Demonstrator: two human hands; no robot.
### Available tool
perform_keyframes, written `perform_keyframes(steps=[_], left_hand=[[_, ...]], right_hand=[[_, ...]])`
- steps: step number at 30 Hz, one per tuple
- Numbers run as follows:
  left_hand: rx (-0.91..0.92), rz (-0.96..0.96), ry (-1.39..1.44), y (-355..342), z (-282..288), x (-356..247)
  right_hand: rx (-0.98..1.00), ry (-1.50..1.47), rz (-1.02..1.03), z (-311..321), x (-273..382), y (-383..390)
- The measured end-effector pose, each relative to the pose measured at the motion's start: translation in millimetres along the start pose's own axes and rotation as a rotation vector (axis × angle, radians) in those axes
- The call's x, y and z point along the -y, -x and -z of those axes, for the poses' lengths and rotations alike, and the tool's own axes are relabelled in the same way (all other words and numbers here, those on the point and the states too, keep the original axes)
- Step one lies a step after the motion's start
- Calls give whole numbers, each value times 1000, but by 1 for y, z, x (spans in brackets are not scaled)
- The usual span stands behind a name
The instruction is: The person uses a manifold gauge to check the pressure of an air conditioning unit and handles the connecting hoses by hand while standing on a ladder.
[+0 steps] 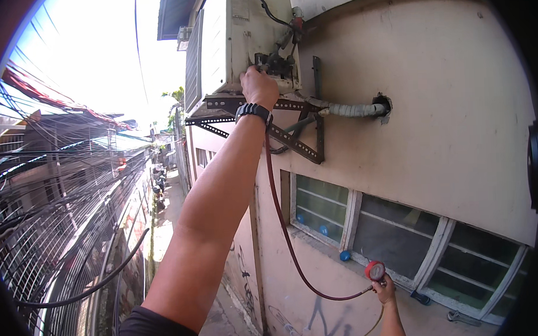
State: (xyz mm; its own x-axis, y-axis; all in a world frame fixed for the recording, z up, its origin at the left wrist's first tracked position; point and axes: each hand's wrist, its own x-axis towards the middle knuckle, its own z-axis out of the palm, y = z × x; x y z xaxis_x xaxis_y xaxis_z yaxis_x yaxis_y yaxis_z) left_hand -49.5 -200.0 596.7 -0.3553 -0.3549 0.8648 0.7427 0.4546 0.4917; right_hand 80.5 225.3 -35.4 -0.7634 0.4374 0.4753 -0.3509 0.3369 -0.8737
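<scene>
- Our left hand point(259, 88) is up at the air conditioner point(238, 44), fingers bent in at the dark valve fittings point(276, 64), low on the side panel, close above its bottom edge. Can't tell how far the fingers are open or what they pinch; the back of the hand hides it.
- Our right hand point(384, 289) is well below, in front of the window point(395, 226), near its lower edge. Fingers are closed round the bottom of the red gauge point(375, 271); dial sits clear above the grip.
- Dark red hose point(285, 234) hangs from behind our left wrist, sags in a curve and meets the gauge side at our right hand. Top end is hidden, so we can't confirm where it joins.
- Thin yellowish hose point(375, 325) drops from beneath the right hand and leaves view at the bottom.
- Air conditioner rests on the black slotted bracket point(295, 144), fixed to the wall point(444, 102).
- Wrapped pipe point(356, 110) runs from behind the bracket's upper edge into a rough wall hole.
- Window ledge point(442, 304): wrench point(463, 319) toward its right end, black tool point(421, 298) just beside our right hand, blue ball point(344, 256) farther left.
- Black watch point(253, 111) on our left wrist.
- Cable bundles point(56, 193) fill the left side, over the alley.
</scene>
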Motion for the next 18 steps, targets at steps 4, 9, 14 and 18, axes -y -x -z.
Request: perform_keyframes(steps=[4,9,14,18], left_hand=[[16,104,18,-1,-6,-14],[7,102,-20,2,-8,-11],[12,13,-112,2,-7,-13],[118,-2,-172,-2,-2,-19]], right_hand=[[30,-57,-42,0,-4,-5],[63,31,-52,-8,-5,-6],[50,147,-10,-1,-31,-11],[63,143,-31,6,-48,-11]])
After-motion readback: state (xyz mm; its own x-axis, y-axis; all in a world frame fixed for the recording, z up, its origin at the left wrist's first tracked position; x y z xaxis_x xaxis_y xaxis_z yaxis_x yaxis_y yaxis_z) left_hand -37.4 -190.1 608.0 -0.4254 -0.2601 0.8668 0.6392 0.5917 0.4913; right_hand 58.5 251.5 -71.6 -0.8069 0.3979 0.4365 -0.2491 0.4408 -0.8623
